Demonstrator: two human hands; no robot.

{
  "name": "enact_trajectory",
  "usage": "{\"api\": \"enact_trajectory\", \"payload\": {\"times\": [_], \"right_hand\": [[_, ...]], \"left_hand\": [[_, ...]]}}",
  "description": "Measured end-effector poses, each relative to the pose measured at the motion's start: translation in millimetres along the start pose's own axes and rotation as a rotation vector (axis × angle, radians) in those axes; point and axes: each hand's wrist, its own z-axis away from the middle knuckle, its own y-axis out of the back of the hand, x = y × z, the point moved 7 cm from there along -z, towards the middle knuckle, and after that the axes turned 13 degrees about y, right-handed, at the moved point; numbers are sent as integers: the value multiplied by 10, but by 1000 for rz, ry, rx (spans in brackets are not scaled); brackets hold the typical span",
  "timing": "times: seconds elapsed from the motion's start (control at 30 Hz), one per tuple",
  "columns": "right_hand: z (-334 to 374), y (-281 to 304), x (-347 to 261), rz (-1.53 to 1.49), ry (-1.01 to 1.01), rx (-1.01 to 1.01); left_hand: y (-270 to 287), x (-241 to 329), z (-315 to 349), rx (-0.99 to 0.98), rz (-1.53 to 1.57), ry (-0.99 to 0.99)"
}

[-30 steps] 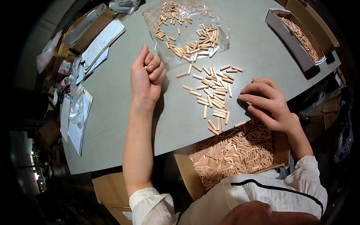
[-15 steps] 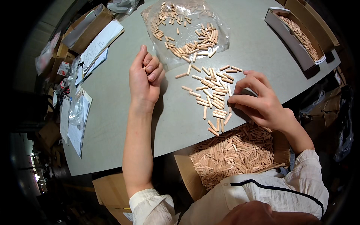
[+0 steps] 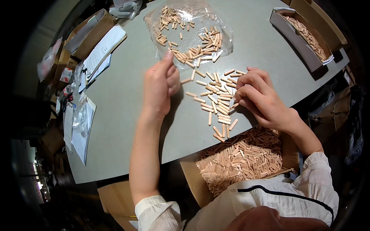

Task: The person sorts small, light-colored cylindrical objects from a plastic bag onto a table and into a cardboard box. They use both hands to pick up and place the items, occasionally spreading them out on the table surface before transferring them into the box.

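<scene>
Short wooden dowels lie loosely spread on the grey-green table. At their right side my right hand is closed, with one dowel pinched at its fingertips. To the left of the spread, my left hand is raised above the table with its fingers curled in and thumb on top; what lies inside it is hidden. Just beyond the hands, a clear plastic bag lies on the table with many dowels in and on it.
Below the table edge in front of me is a cardboard box full of dowels. A long narrow box of dowels stands at the far right. Papers and an open carton occupy the left side.
My left hand has moved right and turned, so its curled fingers now face away from view. My right hand has shifted slightly left, and a dowel now shows at its fingertips.
</scene>
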Motion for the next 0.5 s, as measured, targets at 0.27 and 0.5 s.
{"api": "enact_trajectory", "payload": {"times": [0.27,0.5], "right_hand": [[26,26,37,53,-26,35],[26,67,55,61,-58,85]], "left_hand": [[-243,-58,135,-76,-226,21],[-510,-207,291,-318,-396,119]]}}
